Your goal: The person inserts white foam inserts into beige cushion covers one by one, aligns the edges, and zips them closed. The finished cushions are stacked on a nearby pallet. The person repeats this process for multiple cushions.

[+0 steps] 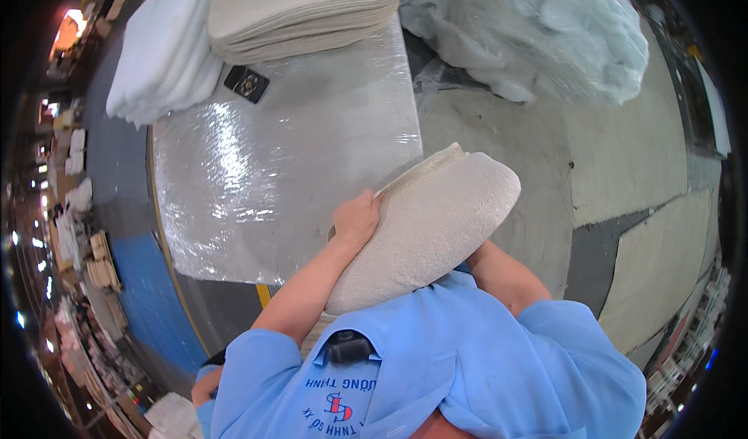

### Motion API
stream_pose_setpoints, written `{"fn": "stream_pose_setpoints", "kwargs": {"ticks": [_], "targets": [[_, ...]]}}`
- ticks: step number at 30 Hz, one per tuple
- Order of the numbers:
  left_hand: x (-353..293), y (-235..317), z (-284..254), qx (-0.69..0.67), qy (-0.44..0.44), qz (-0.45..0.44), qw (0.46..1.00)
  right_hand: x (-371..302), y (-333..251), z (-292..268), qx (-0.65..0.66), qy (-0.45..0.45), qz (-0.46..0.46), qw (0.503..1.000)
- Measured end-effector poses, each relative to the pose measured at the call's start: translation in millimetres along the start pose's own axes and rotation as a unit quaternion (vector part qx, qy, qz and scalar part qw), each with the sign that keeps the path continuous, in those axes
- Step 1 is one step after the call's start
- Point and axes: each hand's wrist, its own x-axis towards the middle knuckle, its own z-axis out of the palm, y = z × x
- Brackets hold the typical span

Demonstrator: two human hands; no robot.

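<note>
A plump beige cushion [436, 221] is held slantwise against my body, its rounded end pointing far right. A fold or open edge runs along its far left side. My left hand [358, 219] is closed on that edge, knuckles up. My right forearm [506, 279] goes beneath the cushion from the right, and the cushion hides the right hand and its fingers. Just beyond the cushion lies a table top wrapped in clear plastic film [296, 158].
At the back stand a stack of beige fabric pieces [312, 10] and a pile of white padding [167, 49]. A small black device [247, 84] lies before them. Clear plastic bags [538, 34] are heaped far right. Another person's arm [204, 384] shows at lower left.
</note>
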Motion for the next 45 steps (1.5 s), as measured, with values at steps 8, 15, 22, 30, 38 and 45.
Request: {"fn": "stream_pose_setpoints", "kwargs": {"ticks": [8,15,22,30,38,45], "targets": [[5.2,-19.2,-6.3,0.005,0.048,0.011,0.999,6.9,-7.2,10.8,-0.031,-0.008,0.011,0.999],[-29.4,-45.6,-24.6,-0.042,-0.014,-0.024,0.999,-14.9,-48.3,6.8,-0.041,-0.003,-0.018,0.999],[-46.4,-76.2,-42.9,-0.124,-0.018,-0.103,0.987,-71.5,-194.9,94.2,-0.432,-0.087,0.18,0.879],[-175.9,-19.2,-100.3,-0.568,-0.096,-0.37,0.729,-84.6,-202.1,143.0,-0.663,-0.043,0.302,0.684],[-129.9,-75.5,-18.2,-0.585,-0.038,-0.42,0.693,-19.2,-174.4,141.8,-0.724,0.045,0.279,0.629],[-100.9,-104.9,-26.3,-0.445,-0.167,-0.45,0.756,77.7,-167.1,88.2,-0.762,-0.002,0.298,0.575]]}}
